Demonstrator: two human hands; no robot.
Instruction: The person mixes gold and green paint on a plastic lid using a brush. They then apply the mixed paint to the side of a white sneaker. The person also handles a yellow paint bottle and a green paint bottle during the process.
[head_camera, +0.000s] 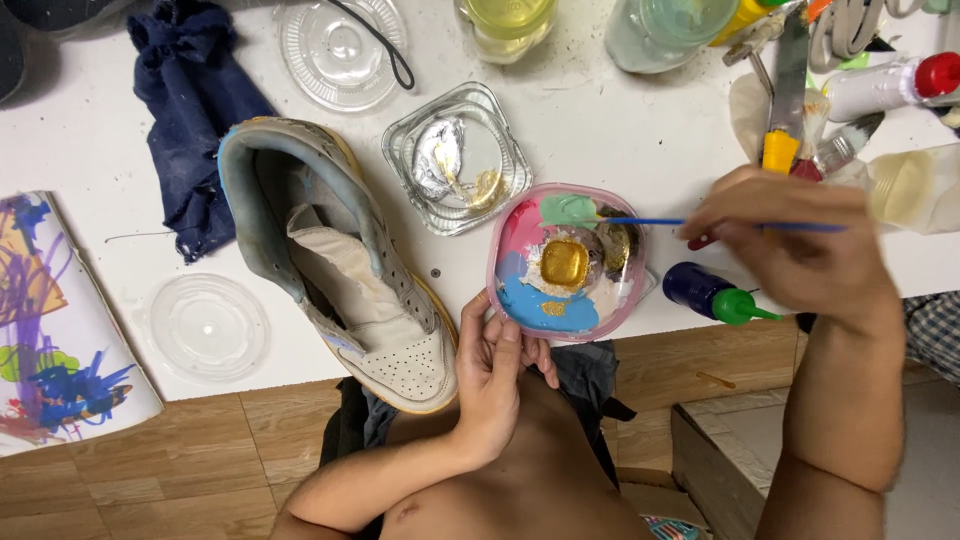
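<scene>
Right hand (790, 245) pinches a blue paintbrush (700, 222), long axis running left-right, tip in the green paint at the far edge of the paint dish (510, 235). Dish sits on the surface's near edge, left of that grip. Left hand (497, 365) clasps the dish's near-left rim; shoe (340, 260) just left.

We see a square pink-rimmed clear palette dish (567, 262) sitting at the table's near edge, just right of centre, holding blue paint at its seven o'clock, mint green at twelve, pink at ten and a gold pool in the middle. A thin blue-handled paintbrush (700, 222) lies nearly level, running from three o'clock inward, its tip resting in the mint green patch.
</scene>
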